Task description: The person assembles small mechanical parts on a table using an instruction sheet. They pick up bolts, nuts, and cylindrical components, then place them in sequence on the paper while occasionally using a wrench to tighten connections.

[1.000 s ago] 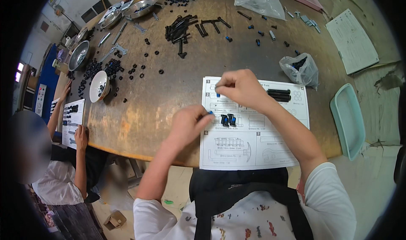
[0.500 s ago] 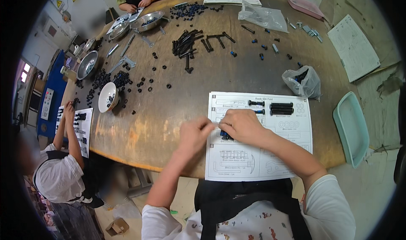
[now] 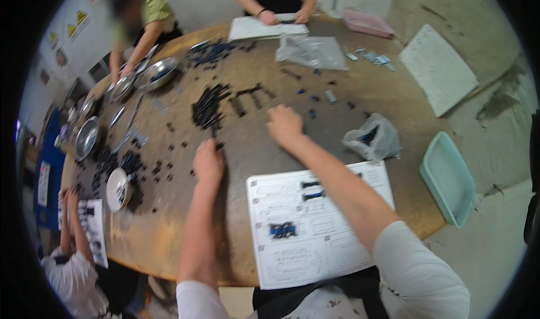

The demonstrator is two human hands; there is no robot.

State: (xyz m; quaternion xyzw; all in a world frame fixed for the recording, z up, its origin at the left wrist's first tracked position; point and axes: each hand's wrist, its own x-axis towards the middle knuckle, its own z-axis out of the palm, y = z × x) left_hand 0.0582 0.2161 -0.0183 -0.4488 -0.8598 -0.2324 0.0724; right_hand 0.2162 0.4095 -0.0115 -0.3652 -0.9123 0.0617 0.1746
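My left hand [image 3: 208,162] reaches forward, its fingers at the near end of a pile of long black bolts [image 3: 209,106]; a bolt at the pile's near tip lies right beside them. Whether they hold it is unclear. My right hand [image 3: 285,126] is stretched over the bare tabletop, just nearer than a few separate black bolts [image 3: 237,106]; motion blur hides its grip. A printed parts sheet [image 3: 264,268] lies in front of me. On it rest a group of short black-and-blue bolts [image 3: 282,229] and, higher up, more bolts [image 3: 313,196], partly covered by my right forearm.
A white bowl [image 3: 118,188] and scattered black nuts [image 3: 128,162] are at left, metal bowls [image 3: 87,139] beyond. At right are a plastic bag of parts [image 3: 374,139] and a pale green tray [image 3: 448,178]. Other people work around the table [image 3: 163,234].
Both my hands have left the bolts on the sheet and moved forward, the left to the long-bolt pile, the right toward the separate bolts. The view has shifted, showing more of the far side.
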